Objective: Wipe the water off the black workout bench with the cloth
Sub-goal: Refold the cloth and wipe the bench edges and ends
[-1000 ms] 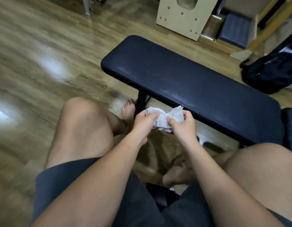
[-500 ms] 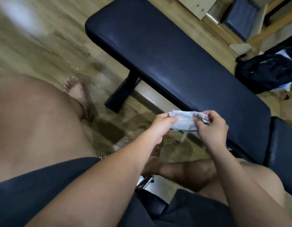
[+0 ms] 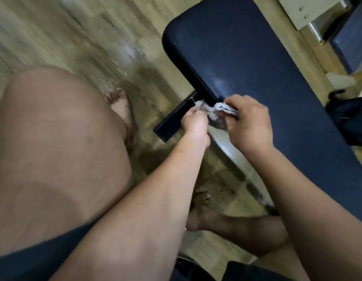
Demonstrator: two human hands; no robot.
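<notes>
The black workout bench (image 3: 257,63) runs from the top centre down to the right edge, its pad showing a faint wet sheen near the front edge. A small white cloth (image 3: 213,108) is bunched between my two hands just at that front edge. My left hand (image 3: 195,123) pinches its left end. My right hand (image 3: 250,122) grips its right end, fingers curled over it and lying over the pad's edge. Most of the cloth is hidden by my fingers.
The bench's black foot bar (image 3: 176,118) lies on the wooden floor (image 3: 84,31) below my hands. My bare knees and feet are left and below. A dark bag (image 3: 350,118) sits at the right; a beige box (image 3: 310,11) stands top right.
My view has swung and tilted, so the bench now runs steeper. Both hands, still holding the cloth, have moved up to the pad's front edge and bunched it tighter.
</notes>
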